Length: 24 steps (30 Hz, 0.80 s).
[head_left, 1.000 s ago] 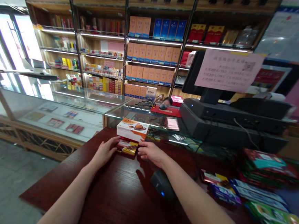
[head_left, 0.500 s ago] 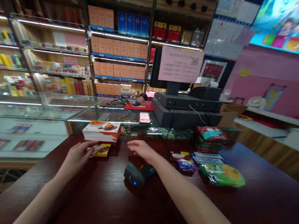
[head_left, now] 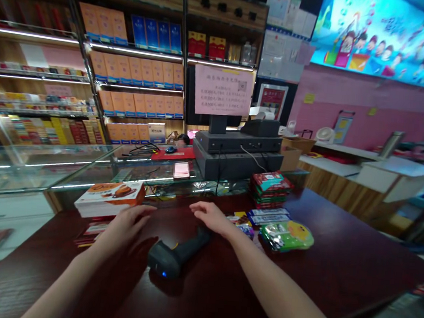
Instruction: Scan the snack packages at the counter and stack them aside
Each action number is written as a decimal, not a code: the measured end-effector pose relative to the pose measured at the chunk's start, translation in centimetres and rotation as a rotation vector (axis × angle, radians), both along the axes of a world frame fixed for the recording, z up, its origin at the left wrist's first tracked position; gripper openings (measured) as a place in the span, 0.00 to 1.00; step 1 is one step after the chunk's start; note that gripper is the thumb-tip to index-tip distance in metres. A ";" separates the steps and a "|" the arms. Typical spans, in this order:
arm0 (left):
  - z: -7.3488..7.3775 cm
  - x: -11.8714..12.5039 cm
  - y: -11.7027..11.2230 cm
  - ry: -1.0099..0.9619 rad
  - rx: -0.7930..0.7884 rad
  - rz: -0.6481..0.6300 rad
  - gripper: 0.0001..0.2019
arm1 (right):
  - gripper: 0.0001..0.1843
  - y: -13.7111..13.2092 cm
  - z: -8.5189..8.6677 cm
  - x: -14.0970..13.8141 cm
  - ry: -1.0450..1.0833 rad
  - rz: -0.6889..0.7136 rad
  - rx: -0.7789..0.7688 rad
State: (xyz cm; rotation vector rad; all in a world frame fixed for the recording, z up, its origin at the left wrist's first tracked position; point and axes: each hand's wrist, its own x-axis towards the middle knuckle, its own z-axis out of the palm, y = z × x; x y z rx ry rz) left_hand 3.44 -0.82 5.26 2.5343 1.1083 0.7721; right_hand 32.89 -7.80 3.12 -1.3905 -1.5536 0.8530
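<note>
My left hand (head_left: 130,222) is open, fingers stretched forward, just right of a low pile of dark red and yellow packets (head_left: 91,232). Its wrist hides part of that pile. Behind it lies a white and orange box (head_left: 109,199) with a picture on top. My right hand (head_left: 210,216) hovers over the table with loose, outstretched fingers and nothing in them. Between and nearer than both hands, a black barcode scanner (head_left: 175,258) lies with a blue light on. Right of my right hand are a yellow and brown packet (head_left: 241,217) and a purple packet (head_left: 246,230), partly hidden by the wrist.
Farther right lie blue and white packets (head_left: 269,216), a green bag (head_left: 286,236) and a stack of red and green packs (head_left: 269,188). A black cash register (head_left: 235,148) with a paper-covered screen stands on a glass counter behind the dark wooden table (head_left: 340,252).
The view has turned right. My left hand has moved right, away from the packets by the box, toward my right hand. My right hand stays stretched over the table near the scanner.
</note>
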 end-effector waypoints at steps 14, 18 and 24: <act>1.0 11.7 2.3 0.168 -0.075 -0.333 0.18 | 0.24 -3.4 -0.5 10.3 -0.428 -0.229 -0.088; 1.1 15.6 2.3 0.265 -0.002 -0.440 0.19 | 0.26 -4.0 0.0 11.0 -0.606 -0.298 -0.117; 1.1 20.8 0.6 0.433 0.087 -0.530 0.26 | 0.27 -4.5 -0.3 11.8 -0.806 -0.345 -0.183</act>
